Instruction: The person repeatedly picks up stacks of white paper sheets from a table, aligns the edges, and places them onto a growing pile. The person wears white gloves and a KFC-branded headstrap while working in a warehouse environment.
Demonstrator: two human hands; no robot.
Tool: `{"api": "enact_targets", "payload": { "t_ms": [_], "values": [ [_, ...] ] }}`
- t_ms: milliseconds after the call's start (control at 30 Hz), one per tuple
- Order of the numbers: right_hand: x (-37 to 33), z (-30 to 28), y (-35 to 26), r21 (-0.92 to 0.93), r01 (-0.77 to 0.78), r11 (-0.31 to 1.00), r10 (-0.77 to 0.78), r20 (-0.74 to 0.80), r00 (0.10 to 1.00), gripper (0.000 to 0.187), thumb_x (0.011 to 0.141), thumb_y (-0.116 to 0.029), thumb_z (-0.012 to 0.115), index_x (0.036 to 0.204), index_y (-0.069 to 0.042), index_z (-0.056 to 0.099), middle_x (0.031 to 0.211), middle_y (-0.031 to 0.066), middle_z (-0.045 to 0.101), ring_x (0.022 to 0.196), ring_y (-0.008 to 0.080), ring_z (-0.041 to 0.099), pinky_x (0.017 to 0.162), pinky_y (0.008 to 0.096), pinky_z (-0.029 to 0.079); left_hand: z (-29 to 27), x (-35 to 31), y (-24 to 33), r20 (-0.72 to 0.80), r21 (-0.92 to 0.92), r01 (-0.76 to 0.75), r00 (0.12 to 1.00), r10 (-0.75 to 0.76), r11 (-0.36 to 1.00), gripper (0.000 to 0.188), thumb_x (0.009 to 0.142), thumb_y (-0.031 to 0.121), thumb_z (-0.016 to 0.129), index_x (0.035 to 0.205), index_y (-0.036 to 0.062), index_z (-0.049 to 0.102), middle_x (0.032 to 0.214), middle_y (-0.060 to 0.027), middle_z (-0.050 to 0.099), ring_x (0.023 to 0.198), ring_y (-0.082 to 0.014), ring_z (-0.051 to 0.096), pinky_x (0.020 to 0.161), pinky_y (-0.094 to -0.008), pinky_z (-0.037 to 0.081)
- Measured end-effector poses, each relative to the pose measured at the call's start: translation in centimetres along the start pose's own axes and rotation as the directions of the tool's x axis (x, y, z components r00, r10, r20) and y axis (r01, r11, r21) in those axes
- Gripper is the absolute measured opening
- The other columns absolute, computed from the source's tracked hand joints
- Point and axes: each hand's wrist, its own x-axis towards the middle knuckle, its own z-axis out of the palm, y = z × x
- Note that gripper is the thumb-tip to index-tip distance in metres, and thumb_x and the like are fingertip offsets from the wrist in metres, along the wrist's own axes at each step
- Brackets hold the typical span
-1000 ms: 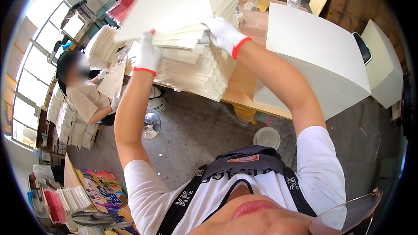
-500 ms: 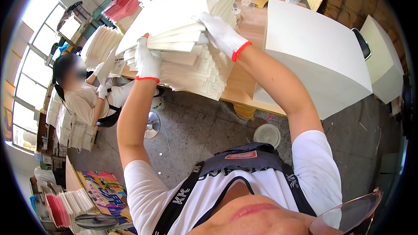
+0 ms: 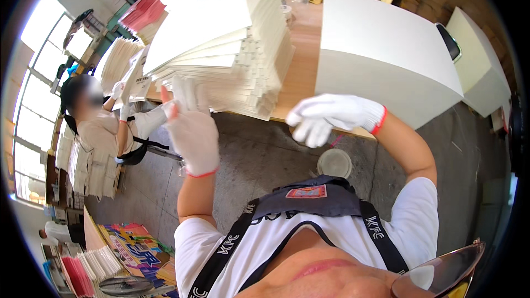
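A tall, fanned stack of white paper sheets (image 3: 258, 58) sits at the table's left end, its edges turned unevenly. Just in front of its near side is my left hand (image 3: 193, 135), in a white glove with a red cuff. Its fingers stretch up toward the stack, with bare fingertips showing and some blur; nothing is in them. My right hand (image 3: 334, 117), gloved the same way, hovers before the table's near edge, fingers loosely bent and apart, holding nothing. Right of the fanned stack stands a large, squared white stack (image 3: 386, 72).
The wooden table (image 3: 303, 38) carries both stacks. Below its edge stands a round pale lidded bucket (image 3: 334, 164). At the left a seated co-worker (image 3: 102, 127) holds a sheet. Pink and white paper piles (image 3: 142, 14) lie beyond. Another white stack (image 3: 479, 63) stands far right.
Both hands have let go of the fanned stack's top sheets and drawn back toward me. The right hand has swung down and right; the sheets now lie on the stack.
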Motion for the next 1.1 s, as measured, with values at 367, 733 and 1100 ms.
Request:
{"api": "enact_targets", "payload": {
  "t_ms": [367, 733, 1100],
  "values": [
    [-19.8, -1.9, 3.6, -0.333, 0.167, 0.928, -0.37, -0.768, 0.523, 0.039, 0.1, -0.039, 0.05, 0.112, -0.007, 0.068, 0.075, 0.002, 0.064, 0.05, 0.0053, 0.051, 0.044, 0.0204, 0.042, 13.2, -3.7, -14.6, 0.896, 0.424, -0.649, 0.199, -0.397, 0.632, 0.039, 0.086, 0.018, 0.064, 0.124, 0.0089, 0.063, 0.128, -0.0165, 0.06, 0.117, -0.0331, 0.059, 0.096, -0.043, 0.05],
    [-30.8, -12.5, 6.3, -0.315, -0.629, 0.711, -0.582, -0.766, -0.274, 0.075, 0.086, -0.075, 0.044, 0.106, -0.006, 0.065, 0.099, 0.0149, 0.07, 0.095, 0.0318, 0.068, 0.086, 0.0409, 0.049, 29.7, -0.4, -32.1, 0.717, 0.455, -0.828, 0.122, -0.686, 0.327, 0.035, 0.087, 0.009, 0.057, 0.121, 0.0122, 0.066, 0.108, -0.0074, 0.072, 0.098, -0.0223, 0.066, 0.089, -0.0346, 0.05],
    [-31.2, -16.3, 3.5, -0.703, -0.564, 0.434, -0.883, -0.458, -0.108, 0.047, 0.097, -0.055, 0.048, 0.099, -0.009, 0.058, 0.081, 0.0105, 0.059, 0.072, 0.0266, 0.061, 0.064, 0.0404, 0.047, 30.4, -2.3, -37.0, 0.692, 0.555, -0.71, 0.104, -0.714, 0.434, 0.029, 0.091, 0.013, 0.061, 0.119, 0.0087, 0.065, 0.111, -0.0091, 0.072, 0.102, -0.0183, 0.065, 0.09, -0.032, 0.048]
  ]
}}
